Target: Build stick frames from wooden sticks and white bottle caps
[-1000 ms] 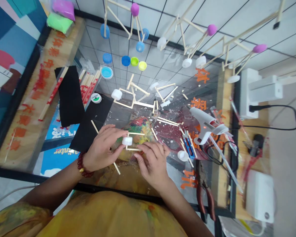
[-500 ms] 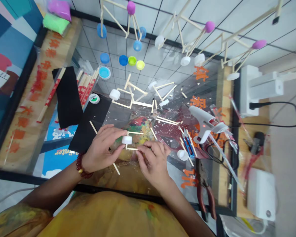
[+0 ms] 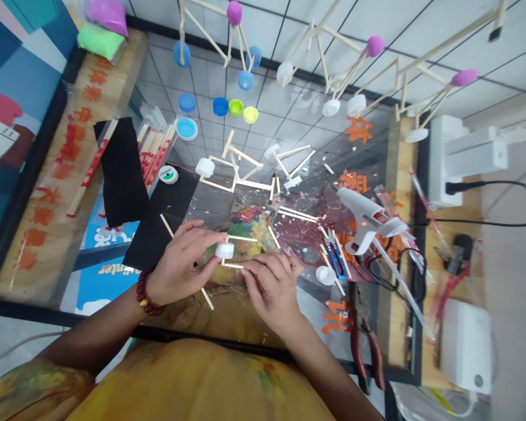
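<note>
From here I see my left hand point(image 3: 177, 262), left of the frame's centre, pinching 1 white cap point(image 3: 225, 251). My right hand point(image 3: 274, 286) pinches the thin stick point(image 3: 233, 266) below it.

At the left fingers point(image 3: 210, 238), smooth white plastic on a bottle cap point(image 3: 225, 251). At the right fingers point(image 3: 251, 268), bare matt wood on a thin stick point(image 3: 233, 266). Beyond both, glossy tabletop point(image 3: 298, 134), glass-like. Right of the right fingers, smooth plastic on a hot-glue gun point(image 3: 363, 217), dull metal on pliers point(image 3: 362, 326). Left of the left fingers, nearer black sheet point(image 3: 151, 234) matt, paper or cloth unclear.
</note>
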Motion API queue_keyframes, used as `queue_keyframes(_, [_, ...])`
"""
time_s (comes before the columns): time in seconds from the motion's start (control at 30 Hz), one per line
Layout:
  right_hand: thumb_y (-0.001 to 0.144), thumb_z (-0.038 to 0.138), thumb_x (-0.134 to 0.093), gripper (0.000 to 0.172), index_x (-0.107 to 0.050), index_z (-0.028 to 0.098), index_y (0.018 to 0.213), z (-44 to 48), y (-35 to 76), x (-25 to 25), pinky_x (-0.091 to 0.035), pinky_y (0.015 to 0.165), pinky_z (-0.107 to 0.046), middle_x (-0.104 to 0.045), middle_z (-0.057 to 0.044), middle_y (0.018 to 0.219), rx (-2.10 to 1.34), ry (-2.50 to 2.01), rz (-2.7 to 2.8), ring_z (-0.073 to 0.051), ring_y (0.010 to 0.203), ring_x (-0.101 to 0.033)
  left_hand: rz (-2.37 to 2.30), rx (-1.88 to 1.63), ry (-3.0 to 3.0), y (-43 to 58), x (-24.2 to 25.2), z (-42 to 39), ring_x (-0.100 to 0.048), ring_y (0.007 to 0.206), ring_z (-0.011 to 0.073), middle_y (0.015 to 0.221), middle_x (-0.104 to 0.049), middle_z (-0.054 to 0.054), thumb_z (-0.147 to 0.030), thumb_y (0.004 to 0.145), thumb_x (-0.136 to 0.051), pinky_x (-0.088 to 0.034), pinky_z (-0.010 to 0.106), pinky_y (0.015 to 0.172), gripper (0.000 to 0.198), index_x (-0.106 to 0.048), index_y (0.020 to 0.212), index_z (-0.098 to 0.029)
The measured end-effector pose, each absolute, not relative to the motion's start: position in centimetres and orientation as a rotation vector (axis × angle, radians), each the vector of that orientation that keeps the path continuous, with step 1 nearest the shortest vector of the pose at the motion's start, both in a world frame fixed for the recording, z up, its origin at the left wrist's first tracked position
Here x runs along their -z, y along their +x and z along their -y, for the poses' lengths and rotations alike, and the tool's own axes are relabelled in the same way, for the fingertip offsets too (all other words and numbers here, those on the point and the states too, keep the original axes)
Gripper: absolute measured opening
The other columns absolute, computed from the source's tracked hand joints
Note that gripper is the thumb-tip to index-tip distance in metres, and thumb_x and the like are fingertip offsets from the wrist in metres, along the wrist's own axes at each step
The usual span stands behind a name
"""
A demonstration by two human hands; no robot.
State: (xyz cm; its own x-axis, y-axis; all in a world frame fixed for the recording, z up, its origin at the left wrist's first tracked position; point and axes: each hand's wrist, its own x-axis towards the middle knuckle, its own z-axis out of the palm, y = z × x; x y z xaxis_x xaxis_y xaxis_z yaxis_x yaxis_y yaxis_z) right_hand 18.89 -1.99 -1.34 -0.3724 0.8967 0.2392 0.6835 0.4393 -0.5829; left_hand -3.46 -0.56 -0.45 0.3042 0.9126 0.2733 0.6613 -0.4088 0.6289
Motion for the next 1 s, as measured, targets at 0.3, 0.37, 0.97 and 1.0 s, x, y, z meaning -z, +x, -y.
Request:
queue_keyframes(0.3, [0.093,0.02,-0.062,0.008,-0.066,0.024,0.098,2.05,18.92,1.24,-0.031,0.087,-0.039,-0.071,-0.002,0.093,-0.525,-1.31,2.159,-0.019,0.091,-0.06,-1.399,-0.861,2.19,-3.39,0.34,0.57,-0.07,0.098,0.018,0.108,-0.074,0.004,-0.009,0.083,-0.062,-0.046,0.045,0.109,0.043,-0.055,0.122,-0.024])
queue_keyframes(0.37, [0.092,0.019,-0.062,0.008,-0.066,0.024,0.098,2.0,18.87,1.22,-0.031,0.087,-0.039,-0.07,-0.001,0.093,-0.514,-1.316,2.164,-0.019,0.091,-0.06,-1.406,-0.858,2.192,-3.37,0.31,0.56,-0.07,0.098,0.0181,0.108,-0.074,0.004,-0.009,0.082,-0.062,-0.045,0.045,0.109,0.043,-0.055,0.122,-0.024])
queue_keyframes(0.97, [0.091,0.027,-0.065,0.011,-0.066,0.024,0.102,2.0,19.18,0.88,-0.031,0.085,-0.04,-0.068,-0.003,0.096,-0.466,-1.344,2.137,-0.021,0.091,-0.06,-1.411,-0.854,2.207,-3.31,0.12,0.47,-0.07,0.096,0.0186,0.106,-0.074,0.004,-0.009,0.082,-0.062,-0.045,0.046,0.11,0.043,-0.055,0.121,-0.025])
queue_keyframes(1.0, [0.091,0.025,-0.064,0.012,-0.065,0.024,0.103,1.84,19.45,0.72,-0.031,0.084,-0.04,-0.068,-0.004,0.096,-0.447,-1.346,2.138,-0.021,0.091,-0.06,-1.411,-0.849,2.207,-3.33,0.12,0.49,-0.07,0.096,0.0187,0.106,-0.074,0.004,-0.009,0.082,-0.062,-0.044,0.046,0.11,0.044,-0.055,0.122,-0.025])
